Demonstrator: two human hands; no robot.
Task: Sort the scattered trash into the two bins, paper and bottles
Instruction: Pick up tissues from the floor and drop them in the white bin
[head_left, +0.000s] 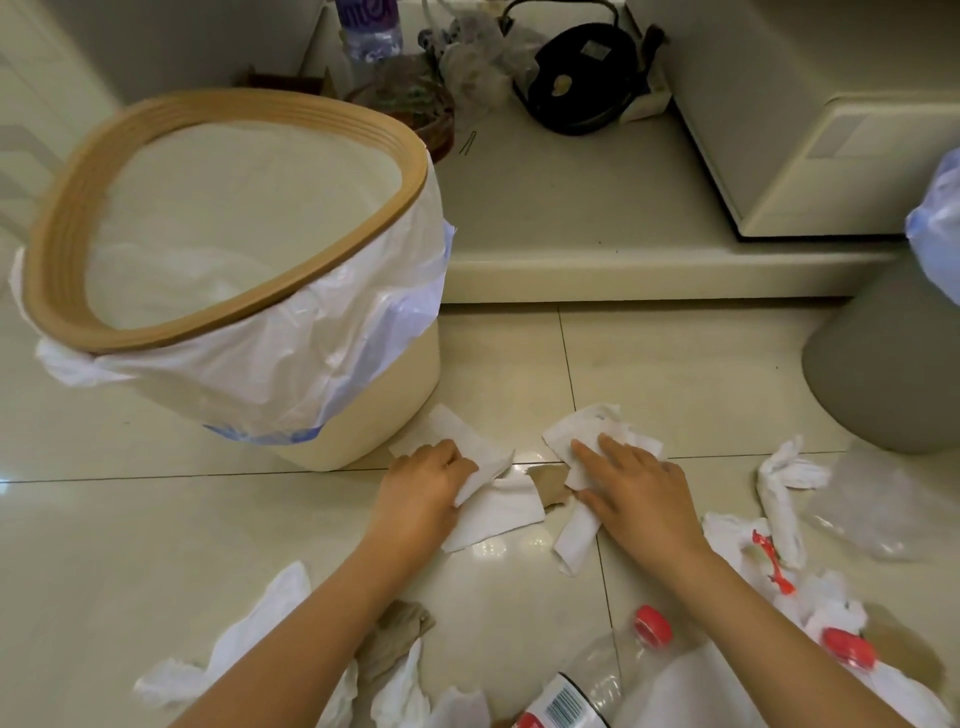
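At frame centre, a tissue (483, 467) is gripped by the left hand (423, 486). Crumpled paper (587, 431) is pressed under the flat right hand (631, 483). A lift into the cream bin (363, 415) is probably called for next.

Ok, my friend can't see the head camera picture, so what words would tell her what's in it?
Two bare hands gather white paper tissues off a shiny tiled floor: the left hand grips one tissue, the right hand rests flat on another. A cream bin with a white liner stands nearby, and clear red-capped plastic bottles lie close.

Two bare forearms, no sleeves in view, bare hands, left (423, 486), right (636, 486)
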